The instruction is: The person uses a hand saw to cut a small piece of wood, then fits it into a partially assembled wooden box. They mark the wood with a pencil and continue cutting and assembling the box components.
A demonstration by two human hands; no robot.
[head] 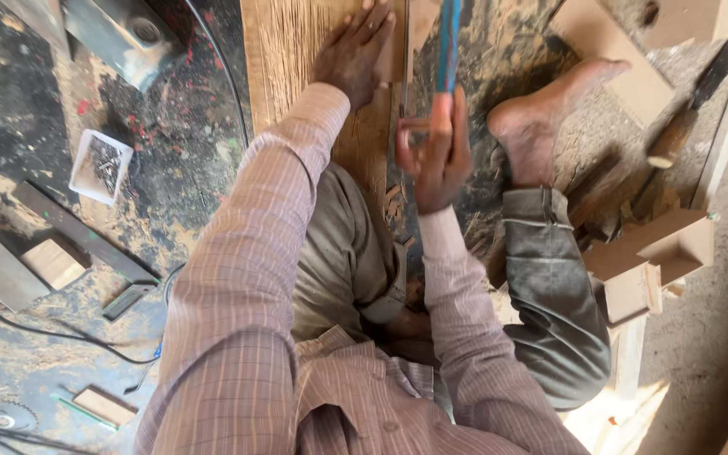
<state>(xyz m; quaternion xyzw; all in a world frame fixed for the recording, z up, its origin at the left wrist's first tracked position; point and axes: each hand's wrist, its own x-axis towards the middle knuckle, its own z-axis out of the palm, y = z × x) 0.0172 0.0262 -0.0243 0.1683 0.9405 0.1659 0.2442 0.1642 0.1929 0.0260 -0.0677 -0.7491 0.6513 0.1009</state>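
Wooden board (pixel 297 50): long pale plank with coarse grain, laid flat on the dusty workshop floor (pixel 18 109) straight ahead of the seated worker, running out past the top of view. Left hand (pixel 351 52): spread flat, palm down, fingers released, pressing the plank near its right edge; grasping nothing. Right hand (pixel 440 152): clenched around the blue-handled saw (pixel 448 42), thin blade (pixel 404 59) standing upright just beside the plank's right edge and the left fingertips. Judged advice for the cut: keep firm downward weight on the plank, blade held plumb along the edge, strokes long and even, left fingertips kept clear of the teeth. Bare foot (pixel 541 118): planted right of the saw, near the stroke path, a likely obstruction if the handle swings wide. Offcut blocks (pixel 659 253): stacked light-brown pieces at right, near the trouser leg, well apart from the cut. Grey metal part (pixel 124 34): upper left, apart from the plank. Dark flat bar (pixel 77 232): left, lying diagonally. Small wood block (pixel 54 263): touching the bar's lower side. White tray (pixel 101 166): small, holding dark nails or screws, too fine to tell which. Black cable (pixel 61 337): trailing across the lower-left floor. Circular saw disc (pixel 2 417): bottom-left corner, partly visible.
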